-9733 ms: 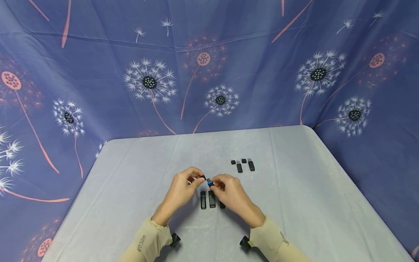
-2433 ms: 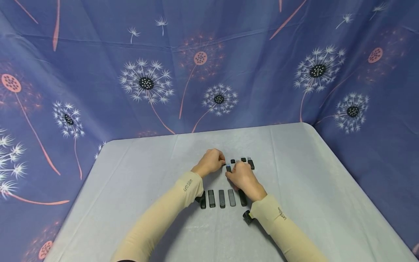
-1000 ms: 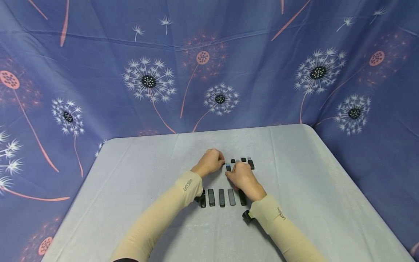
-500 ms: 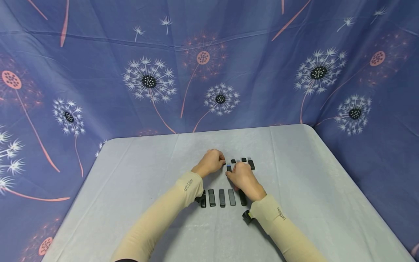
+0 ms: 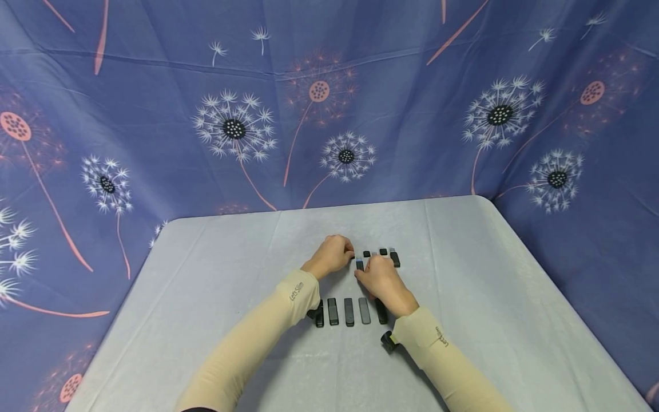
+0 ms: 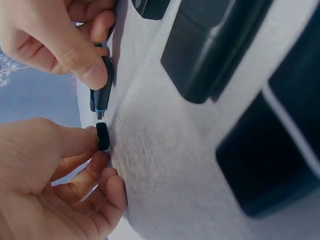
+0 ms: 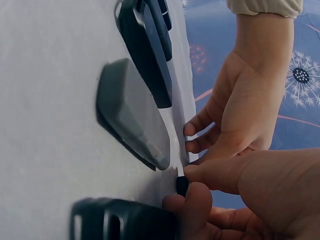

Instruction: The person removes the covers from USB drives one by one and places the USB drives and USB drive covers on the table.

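Note:
At the back of the group of USB sticks, my left hand (image 5: 329,254) pinches a small black cap (image 6: 102,136) between thumb and forefinger, down at the tabletop. Just to its right, my right hand (image 5: 383,280) holds a dark USB stick (image 5: 360,264) by its body, thumb on top in the left wrist view. That stick's metal plug is bare, with a blue band at its base, and points at the cap with a thin gap between them. In the right wrist view, my fingers hide most of the stick.
Two loose black caps (image 5: 366,253) and an uncapped USB stick (image 5: 394,257) lie right of the hands; another stick's plug (image 5: 374,253) shows behind my right hand. Nearer me, several capped sticks (image 5: 349,312) form a row on the pale cloth-covered table (image 5: 231,257). A patterned curtain (image 5: 412,114) hangs behind.
Since the oldest frame, both hands have moved from above the front row to the back row, lowering the cap and the USB stick to the table. Over the last second, nothing visibly moves.

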Available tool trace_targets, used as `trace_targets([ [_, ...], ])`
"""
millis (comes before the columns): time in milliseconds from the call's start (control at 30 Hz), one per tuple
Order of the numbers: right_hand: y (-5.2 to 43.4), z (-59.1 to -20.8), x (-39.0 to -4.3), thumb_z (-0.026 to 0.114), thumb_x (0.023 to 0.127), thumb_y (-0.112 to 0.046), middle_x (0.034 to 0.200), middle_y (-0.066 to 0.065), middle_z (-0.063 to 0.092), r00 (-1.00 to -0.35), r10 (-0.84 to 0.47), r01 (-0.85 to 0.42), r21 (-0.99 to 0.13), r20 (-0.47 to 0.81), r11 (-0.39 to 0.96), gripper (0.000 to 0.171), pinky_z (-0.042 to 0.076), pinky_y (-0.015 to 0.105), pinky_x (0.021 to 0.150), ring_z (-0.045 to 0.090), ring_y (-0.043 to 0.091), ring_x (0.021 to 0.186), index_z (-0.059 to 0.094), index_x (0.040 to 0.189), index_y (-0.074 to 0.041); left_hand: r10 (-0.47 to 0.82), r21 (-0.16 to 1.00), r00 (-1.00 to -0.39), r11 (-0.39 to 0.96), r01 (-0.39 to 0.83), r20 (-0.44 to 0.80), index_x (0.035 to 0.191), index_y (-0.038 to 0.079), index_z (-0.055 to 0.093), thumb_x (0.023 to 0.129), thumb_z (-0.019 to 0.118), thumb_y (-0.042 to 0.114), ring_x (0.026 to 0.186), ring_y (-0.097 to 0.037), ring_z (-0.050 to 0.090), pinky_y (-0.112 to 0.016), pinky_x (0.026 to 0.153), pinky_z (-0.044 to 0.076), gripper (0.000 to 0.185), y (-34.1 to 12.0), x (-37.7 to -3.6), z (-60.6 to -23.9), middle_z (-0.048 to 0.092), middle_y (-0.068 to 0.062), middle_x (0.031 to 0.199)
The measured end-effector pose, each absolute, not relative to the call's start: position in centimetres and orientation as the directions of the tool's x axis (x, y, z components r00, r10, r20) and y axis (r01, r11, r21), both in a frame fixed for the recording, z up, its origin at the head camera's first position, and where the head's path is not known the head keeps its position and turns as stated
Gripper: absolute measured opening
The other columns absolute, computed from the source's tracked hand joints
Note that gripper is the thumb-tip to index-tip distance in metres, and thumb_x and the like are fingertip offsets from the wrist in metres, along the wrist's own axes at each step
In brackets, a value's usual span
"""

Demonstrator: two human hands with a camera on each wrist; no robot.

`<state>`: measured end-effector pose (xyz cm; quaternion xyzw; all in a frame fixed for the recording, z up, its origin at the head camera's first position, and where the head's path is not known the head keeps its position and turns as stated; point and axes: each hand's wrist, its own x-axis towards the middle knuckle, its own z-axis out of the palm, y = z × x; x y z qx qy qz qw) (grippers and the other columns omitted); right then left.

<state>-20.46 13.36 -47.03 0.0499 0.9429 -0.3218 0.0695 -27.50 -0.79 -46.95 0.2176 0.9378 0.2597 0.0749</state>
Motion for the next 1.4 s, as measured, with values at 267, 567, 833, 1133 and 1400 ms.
trace_targets([
  [267,13.4,-47.0,-20.3,0.075,0.095,-0.024,0.043,0.003,0.057,-0.986,0.043,0.13,-0.595,-0.159,0.793,0.039,0.045,0.025,0.039,0.056,0.012,0.032,0.058,0.066,-0.006,0.44,0.53,-0.897,0.768,0.359,-0.03,0.11,0.007,0.078,0.105,0.061,0.016,0.087,-0.017,0.071,-0.031,0.078,0.058,0.02,-0.9,-27.7,-47.3,0.077,-0.007,0.105],
  [567,13.9,-46.5,-19.6,0.077,0.093,-0.023,0.05,0.001,0.052,-0.998,0.02,0.055,-0.579,-0.066,0.813,0.041,0.039,0.023,0.043,0.051,0.014,0.042,0.055,0.062,-0.009,0.473,0.538,-0.881,0.737,0.41,0.024,0.108,0.004,0.077,0.104,0.062,0.015,0.087,-0.02,0.07,-0.033,0.077,0.058,0.019,-1.9,-27.2,-47.1,0.076,-0.009,0.101],
  [833,15.0,-45.9,-19.0,0.071,0.096,-0.017,0.059,0.001,0.052,-0.996,0.043,-0.012,-0.566,0.083,0.824,0.035,0.037,0.026,0.047,0.048,0.014,0.049,0.054,0.067,-0.011,0.464,0.538,-0.885,0.74,0.403,0.025,0.109,0.003,0.075,0.102,0.065,0.016,0.093,-0.021,0.069,-0.036,0.083,0.057,0.017,-3.2,-26.4,-47.1,0.074,-0.009,0.101],
  [1133,16.1,-45.7,-18.1,0.069,0.098,-0.018,0.066,0.005,0.062,-0.996,0.066,0.017,-0.577,0.066,0.817,0.022,0.041,0.028,0.048,0.052,0.015,0.053,0.065,0.081,-0.005,0.475,0.539,-0.879,0.735,0.412,0.024,0.114,0.0,0.073,0.101,0.067,0.013,0.097,-0.024,0.07,-0.04,0.087,0.057,0.02,-5.3,-24.7,-46.8,0.075,-0.012,0.104],
  [1400,17.1,-45.9,-17.4,0.07,0.097,-0.018,0.068,0.005,0.062,-0.994,0.064,0.004,-0.573,0.085,0.82,0.02,0.041,0.029,0.051,0.052,0.016,0.056,0.066,0.083,-0.004,0.455,0.556,-0.891,0.736,0.385,0.015,0.117,0.0,0.073,0.101,0.067,0.016,0.103,-0.027,0.07,-0.042,0.09,0.057,0.023,-7.4,-23.3,-46.7,0.074,-0.013,0.109],
])
